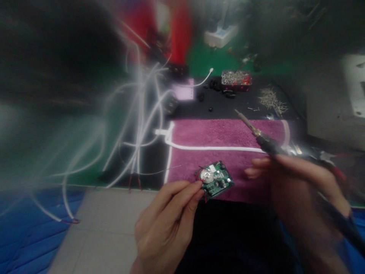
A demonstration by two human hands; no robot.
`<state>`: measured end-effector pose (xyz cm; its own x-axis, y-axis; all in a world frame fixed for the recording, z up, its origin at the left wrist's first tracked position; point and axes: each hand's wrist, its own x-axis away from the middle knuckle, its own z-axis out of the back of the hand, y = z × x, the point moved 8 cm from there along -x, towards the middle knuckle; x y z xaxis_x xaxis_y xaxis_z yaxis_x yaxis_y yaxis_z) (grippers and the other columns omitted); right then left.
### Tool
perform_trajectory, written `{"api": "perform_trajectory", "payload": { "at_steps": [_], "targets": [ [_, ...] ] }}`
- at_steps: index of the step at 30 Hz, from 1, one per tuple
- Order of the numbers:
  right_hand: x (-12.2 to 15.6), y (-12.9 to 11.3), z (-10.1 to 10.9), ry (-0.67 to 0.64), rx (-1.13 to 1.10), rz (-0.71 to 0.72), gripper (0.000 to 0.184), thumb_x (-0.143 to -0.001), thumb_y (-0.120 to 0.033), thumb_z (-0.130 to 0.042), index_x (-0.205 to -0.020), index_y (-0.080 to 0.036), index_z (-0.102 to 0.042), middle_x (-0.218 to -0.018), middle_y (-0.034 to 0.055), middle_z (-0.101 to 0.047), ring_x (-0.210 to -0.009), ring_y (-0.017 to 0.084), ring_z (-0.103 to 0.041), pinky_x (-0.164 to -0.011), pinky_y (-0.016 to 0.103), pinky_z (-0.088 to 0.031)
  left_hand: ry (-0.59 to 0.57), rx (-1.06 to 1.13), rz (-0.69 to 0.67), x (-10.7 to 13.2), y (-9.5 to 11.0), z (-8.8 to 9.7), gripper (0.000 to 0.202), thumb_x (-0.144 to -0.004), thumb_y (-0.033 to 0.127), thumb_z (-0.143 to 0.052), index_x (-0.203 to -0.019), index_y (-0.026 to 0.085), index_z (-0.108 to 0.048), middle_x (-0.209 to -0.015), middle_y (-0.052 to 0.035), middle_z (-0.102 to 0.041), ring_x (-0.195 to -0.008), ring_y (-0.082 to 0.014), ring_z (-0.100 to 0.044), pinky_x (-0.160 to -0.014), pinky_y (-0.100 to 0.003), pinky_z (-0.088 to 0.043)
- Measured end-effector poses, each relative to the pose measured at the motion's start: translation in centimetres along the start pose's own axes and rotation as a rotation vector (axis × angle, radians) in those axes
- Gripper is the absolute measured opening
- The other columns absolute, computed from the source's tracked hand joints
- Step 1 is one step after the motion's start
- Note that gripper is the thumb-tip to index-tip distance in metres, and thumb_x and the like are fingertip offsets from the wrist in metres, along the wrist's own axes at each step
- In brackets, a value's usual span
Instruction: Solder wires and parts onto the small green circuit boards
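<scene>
The small green circuit board (216,179) is pinched at its edge by the left hand (165,228). The black-handled soldering iron (268,142) is gripped in the right hand (296,182), and its tip is best held steady, clear of the fingers (182,190).

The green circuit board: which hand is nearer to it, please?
Left. The left hand pinches the circuit board by its left edge; the right hand, holding a soldering iron, sits to its right.

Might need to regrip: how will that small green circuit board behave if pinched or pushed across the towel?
Probably stiff and light: the left hand holds the circuit board by one edge with fingertips alone. Likely fragile, with exposed parts and a thin red wire attached. On the purple towel it should snag rather than slide.
</scene>
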<state>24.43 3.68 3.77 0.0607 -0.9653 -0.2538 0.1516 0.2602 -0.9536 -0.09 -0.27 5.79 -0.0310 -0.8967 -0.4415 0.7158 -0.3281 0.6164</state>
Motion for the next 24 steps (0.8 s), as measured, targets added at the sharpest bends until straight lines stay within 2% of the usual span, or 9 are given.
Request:
{"api": "perform_trajectory", "payload": {
  "at_steps": [2,6,10,15,19,21,24],
  "targets": [
    [-0.3,-0.1,-1.1,-0.097,0.129,0.062,0.033,-0.109,-0.026,-0.065,-0.142,-0.029,-0.068,-0.137,0.0097,-0.069,-0.119,0.027,-0.073,-0.104,0.041,-0.064,-0.011,0.027,0.005,0.0,0.0,-0.1,0.031,-0.094,-0.001,-0.079,-0.117,0.019,-0.081,-0.107,0.0010,-0.078,-0.090,-0.0065,-0.076,-0.084,-0.014,-0.062],
    [-0.2,-0.6,-3.2,-0.231,0.410,0.224,0.055,-0.100,-0.025,-0.082,-0.150,-0.030,-0.061,-0.144,0.0072,-0.064,-0.122,0.023,-0.071,-0.101,0.031,-0.064,0.004,0.061,0.076,0.3,-0.2,0.2,0.035,-0.094,0.000,-0.078,-0.122,0.021,-0.080,-0.111,0.0009,-0.075,-0.096,-0.0073,-0.075,-0.087,-0.016,-0.062],
    [-0.1,-0.7,-4.1,-0.278,0.461,0.270,0.055,-0.101,-0.025,-0.080,-0.152,-0.030,-0.059,-0.144,0.0066,-0.064,-0.121,0.021,-0.071,-0.099,0.029,-0.063,0.024,0.206,0.123,0.6,0.0,0.7,0.037,-0.095,-0.003,-0.074,-0.122,0.021,-0.079,-0.114,0.0003,-0.077,-0.099,-0.0088,-0.077,-0.090,-0.018,-0.063],
    [0.0,-0.8,-3.8,-0.238,0.491,0.284,0.052,-0.101,-0.030,-0.079,-0.150,-0.029,-0.061,-0.143,0.0096,-0.065,-0.117,0.025,-0.073,-0.095,0.033,-0.066,-0.053,0.358,0.163,0.1,0.0,-0.2,0.034,-0.099,0.001,-0.072,-0.123,0.025,-0.078,-0.109,0.0023,-0.080,-0.076,-0.0058,-0.077,-0.075,-0.018,-0.066],
    [0.0,-0.7,-3.9,-0.245,0.476,0.272,0.052,-0.101,-0.030,-0.080,-0.149,-0.029,-0.062,-0.143,0.0092,-0.065,-0.118,0.025,-0.073,-0.097,0.034,-0.066,-0.032,0.352,0.166,-0.3,-0.2,-0.4,0.035,-0.096,0.001,-0.077,-0.118,0.027,-0.079,-0.108,0.0043,-0.082,-0.072,-0.0047,-0.076,-0.071,-0.016,-0.065],
    [0.0,-0.6,-4.0,-0.253,0.466,0.265,0.053,-0.101,-0.030,-0.080,-0.150,-0.029,-0.061,-0.143,0.0091,-0.064,-0.118,0.025,-0.072,-0.098,0.034,-0.065,-0.019,0.345,0.161,-0.3,-0.2,-0.4,0.035,-0.094,0.000,-0.079,-0.116,0.026,-0.078,-0.106,0.0048,-0.082,-0.073,-0.0052,-0.076,-0.072,-0.016,-0.065],
    [0.0,-0.8,-4.0,-0.265,0.442,0.272,0.056,-0.101,-0.027,-0.080,-0.153,-0.029,-0.058,-0.144,0.0087,-0.063,-0.120,0.023,-0.071,-0.100,0.032,-0.064,-0.023,0.282,0.136,-0.4,0.0,-0.3,0.034,-0.092,0.000,-0.080,-0.114,0.026,-0.078,-0.106,0.0045,-0.083,-0.088,-0.0083,-0.079,-0.080,-0.017,-0.064]
  ]
}}
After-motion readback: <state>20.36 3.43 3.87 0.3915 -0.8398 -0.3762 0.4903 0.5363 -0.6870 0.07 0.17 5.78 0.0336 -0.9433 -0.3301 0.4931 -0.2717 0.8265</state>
